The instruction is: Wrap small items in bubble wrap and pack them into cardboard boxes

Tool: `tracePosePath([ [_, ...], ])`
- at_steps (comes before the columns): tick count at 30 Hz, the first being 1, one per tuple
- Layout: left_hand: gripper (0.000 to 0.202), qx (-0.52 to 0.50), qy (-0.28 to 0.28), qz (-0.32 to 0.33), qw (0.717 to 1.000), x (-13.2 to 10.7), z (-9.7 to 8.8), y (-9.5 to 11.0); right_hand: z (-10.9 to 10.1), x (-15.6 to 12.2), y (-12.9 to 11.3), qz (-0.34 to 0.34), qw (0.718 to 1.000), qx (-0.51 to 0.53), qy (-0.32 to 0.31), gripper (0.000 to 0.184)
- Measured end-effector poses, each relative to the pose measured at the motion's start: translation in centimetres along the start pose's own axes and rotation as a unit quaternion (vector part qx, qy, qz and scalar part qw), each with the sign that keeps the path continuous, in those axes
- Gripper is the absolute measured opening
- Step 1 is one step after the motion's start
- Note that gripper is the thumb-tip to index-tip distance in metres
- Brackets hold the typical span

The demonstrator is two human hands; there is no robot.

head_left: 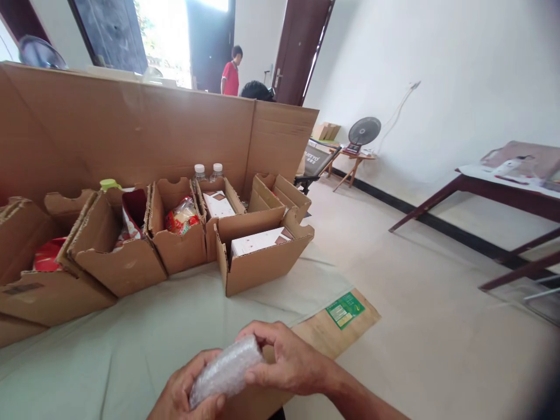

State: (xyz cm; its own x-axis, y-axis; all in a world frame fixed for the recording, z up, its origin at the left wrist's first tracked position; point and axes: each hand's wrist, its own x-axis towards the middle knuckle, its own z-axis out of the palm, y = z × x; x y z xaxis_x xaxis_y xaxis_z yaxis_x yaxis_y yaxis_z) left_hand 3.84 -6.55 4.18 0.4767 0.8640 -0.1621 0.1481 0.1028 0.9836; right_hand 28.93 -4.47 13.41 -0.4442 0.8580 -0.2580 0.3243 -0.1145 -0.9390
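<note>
A roll-shaped bundle of clear bubble wrap (226, 371) is held between my two hands, tilted up to the right; what is inside it, if anything, I cannot make out. My left hand (186, 388) grips its lower left end, fingers behind and thumb in front. At the upper right end, my right hand (284, 359) pinches it between thumb and fingers. Both hands are above the near edge of a table with a pale green cloth (144, 332). Beyond them, the nearest cardboard box (266, 265) holds a white carton (260, 241).
More open cardboard boxes (118, 268) line the table, holding packets and another white carton (219, 204). Behind them rises a cardboard screen (175, 137) beside two capped bottles (199, 170). A brown paper bag with a green label (345, 310) lies at the right edge. A person in red stands far back.
</note>
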Motion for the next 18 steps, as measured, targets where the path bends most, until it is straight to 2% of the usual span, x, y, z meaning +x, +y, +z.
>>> tracePosePath([
  [2,0.08,0.036,0.015,0.068,0.997,0.8,-0.6,1.1,-2.2,-0.8,-1.3,-0.023,0.999,-0.025,0.014,0.033],
  [4,0.073,0.139,0.08,0.145,0.976,2.1,-1.3,3.4,-5.1,-1.6,-3.0,-0.063,0.997,-0.025,0.045,0.032],
  [6,0.062,0.259,0.164,0.215,0.927,4.0,-1.8,6.4,-8.2,-1.9,-4.9,-0.11,0.989,-0.001,0.103,0.033],
  [8,0.058,0.326,0.23,0.277,0.874,6.3,-1.9,9.0,-10.9,-1.2,-6.6,-0.155,0.971,0.021,0.18,0.035],
  [10,0.05,0.365,0.264,0.32,0.833,8.6,-1.6,10.7,-12.9,0.5,-8.0,-0.191,0.954,0.02,0.23,0.037],
  [11,0.043,0.381,0.272,0.334,0.818,9.6,-1.4,11.0,-13.6,1.7,-8.6,-0.199,0.952,0.014,0.232,0.037],
  [14,0.032,0.417,0.303,0.361,0.777,11.3,-0.8,10.6,-14.8,5.3,-9.8,-0.174,0.973,-0.029,0.146,0.04],
  [16,0.039,0.439,0.333,0.37,0.748,11.5,-0.5,10.0,-15.0,7.4,-10.5,-0.148,0.982,-0.086,0.08,0.04],
  [18,0.042,0.456,0.353,0.377,0.725,11.4,-0.4,9.6,-14.8,9.1,-11.3,-0.131,0.978,-0.159,0.035,0.037],
])
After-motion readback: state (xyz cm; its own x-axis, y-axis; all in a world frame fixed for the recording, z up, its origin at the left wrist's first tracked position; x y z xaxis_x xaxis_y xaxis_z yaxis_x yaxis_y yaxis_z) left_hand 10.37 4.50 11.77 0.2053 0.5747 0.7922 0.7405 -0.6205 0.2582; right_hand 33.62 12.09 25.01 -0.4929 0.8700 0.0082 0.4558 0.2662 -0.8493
